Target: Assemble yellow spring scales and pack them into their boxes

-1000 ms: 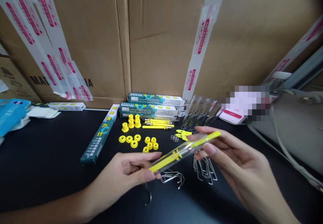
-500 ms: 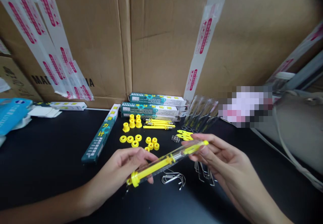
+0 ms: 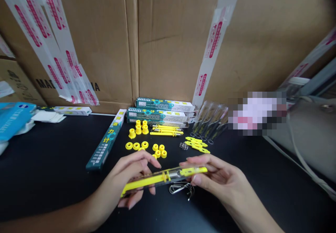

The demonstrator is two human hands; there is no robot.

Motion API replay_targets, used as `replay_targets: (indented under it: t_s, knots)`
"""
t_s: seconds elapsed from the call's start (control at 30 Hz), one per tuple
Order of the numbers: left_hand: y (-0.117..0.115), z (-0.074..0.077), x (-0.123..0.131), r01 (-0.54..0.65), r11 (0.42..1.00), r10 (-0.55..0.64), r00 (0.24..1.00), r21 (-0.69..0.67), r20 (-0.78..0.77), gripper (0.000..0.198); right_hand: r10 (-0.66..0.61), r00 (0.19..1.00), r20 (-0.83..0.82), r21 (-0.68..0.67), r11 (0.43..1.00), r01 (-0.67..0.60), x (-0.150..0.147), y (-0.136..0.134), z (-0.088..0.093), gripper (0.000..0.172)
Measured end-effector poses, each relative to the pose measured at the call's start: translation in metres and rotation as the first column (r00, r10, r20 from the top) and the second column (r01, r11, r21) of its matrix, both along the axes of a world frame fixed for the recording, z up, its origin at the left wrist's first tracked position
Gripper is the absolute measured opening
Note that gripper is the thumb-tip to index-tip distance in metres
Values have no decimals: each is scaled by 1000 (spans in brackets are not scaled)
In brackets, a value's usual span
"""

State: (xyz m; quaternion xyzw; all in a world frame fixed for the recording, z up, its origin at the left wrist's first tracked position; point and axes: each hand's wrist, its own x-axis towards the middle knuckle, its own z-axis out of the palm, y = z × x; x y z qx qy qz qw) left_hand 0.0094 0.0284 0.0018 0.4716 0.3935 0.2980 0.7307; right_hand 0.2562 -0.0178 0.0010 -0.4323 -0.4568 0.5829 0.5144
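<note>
Both hands hold a clear tube with a yellow inner rod, a spring scale (image 3: 162,178), just above the black table (image 3: 52,163). My left hand (image 3: 131,178) grips its lower left end with curled fingers. My right hand (image 3: 212,177) pinches the upper right end, where the yellow tip sticks out. The tube lies nearly level, tilted slightly up to the right. A pile of metal hooks (image 3: 181,188) lies right under it.
Behind the hands lie several yellow caps (image 3: 147,145), yellow rods (image 3: 165,131), yellow clips (image 3: 196,144), a small spring (image 3: 183,145), clear tubes (image 3: 208,121) and teal boxes (image 3: 105,142). Taped cardboard boxes (image 3: 170,40) wall the back. A grey bag (image 3: 309,131) sits right.
Both hands have lowered the tube toward the table and nearer me, turning it from steeply tilted to almost level. My left hand has slid further along its lower end.
</note>
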Motion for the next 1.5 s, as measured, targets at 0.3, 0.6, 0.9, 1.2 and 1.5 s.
replay_targets:
  t_s: [0.3, 0.6, 0.9, 1.2, 1.5]
  knots:
    - [-1, -1, -2, 11, 991, 4, 994, 133, -113, 51, -125, 992, 10, -3, 992, 125, -12, -11, 13, 23]
    - [-11, 2, 0, 31, 951, 57, 961, 309, -272, 20, -64, 991, 119, 86, 995, 54, -13, -16, 12, 18]
    - [-18, 4, -9, 95, 976, 3, 893, 196, -450, 30, -216, 840, 497, 552, 826, -114, -7, -17, -3, 23]
    - [-28, 12, -26, 99, 945, 58, 887, 311, -458, 27, -196, 764, 615, 610, 732, -304, -11, -17, -9, 38]
    - [-23, 3, -29, 106, 932, 51, 908, 346, -416, 27, -270, 720, 639, 590, 773, -233, -11, -18, -14, 37]
